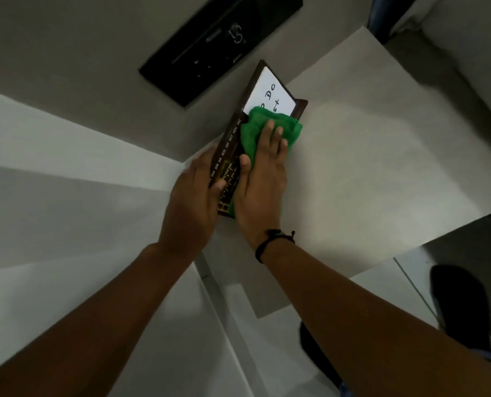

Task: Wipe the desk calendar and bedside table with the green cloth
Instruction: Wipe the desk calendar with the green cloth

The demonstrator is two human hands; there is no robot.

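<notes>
Under the right hand (262,179), green cloth (270,130) hides calendar (232,144) (grid blurred).

Grey wall (66,38), black wall panel (221,44)

A bedroom corner, seen from above a bedside table

The pale table (367,173) stands tight in a corner of plain grey walls, and a black panel (221,44) with what look like switches is fixed to the wall just above it, the sort set by a bed. At the far right a soft pale edge, possibly bedding (450,30), lies near the table, though it is too blurred to be sure. On the table stands a brown desk calendar (232,138) printed with month names, holding a white card (270,93) with handwritten words, a household item. The floor below is pale tile (404,282)
</notes>
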